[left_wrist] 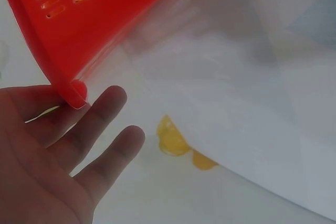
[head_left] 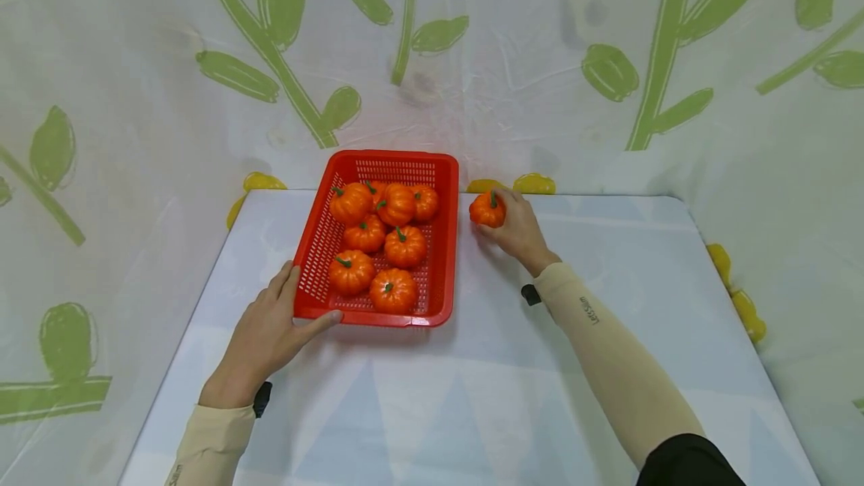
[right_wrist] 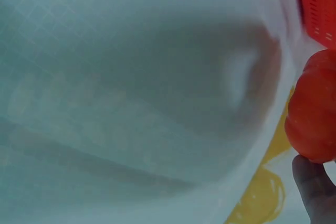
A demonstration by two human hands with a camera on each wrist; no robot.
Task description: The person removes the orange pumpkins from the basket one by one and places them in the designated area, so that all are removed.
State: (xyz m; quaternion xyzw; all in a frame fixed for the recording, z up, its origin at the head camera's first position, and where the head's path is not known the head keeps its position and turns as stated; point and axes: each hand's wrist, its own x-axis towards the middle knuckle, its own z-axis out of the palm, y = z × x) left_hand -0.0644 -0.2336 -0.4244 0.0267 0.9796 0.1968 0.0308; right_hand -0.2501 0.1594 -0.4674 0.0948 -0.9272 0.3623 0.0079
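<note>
Item: 1 small pumpkin [head_left: 487, 210], orange, ribbed, glossy, with green stem [head_left: 493, 199]. Location: just right of the red basket [head_left: 443, 246], beside its far half, in the right hand [head_left: 518, 229]. Right fingers: curled and clamped on the pumpkin, thumb toward its near side (contact with the bench [head_left: 439, 411] below impossible to tell). Left hand [head_left: 263, 332]: at the red basket's near left corner, fingers spread apart and laid against the rim, thumb along the near edge. Further stock: 8 similar pumpkins [head_left: 394, 292], all inside the red basket, loosely strewn, some touching.

Handling, by judgement: probably light, perhaps a hollow or foam imitation; skin fairly stiff, smooth, possibly a little slippery on the shine. Low fragility expected, save at the green stem (thin, likely the first part to bend or snap). Best hold: round the widest girth, fingertips seated in the grooves between ribs. Poor hold: by the green stem alone. Red basket: apparently thin plastic, apt to slide or flex; best steadied at the rim.
</note>
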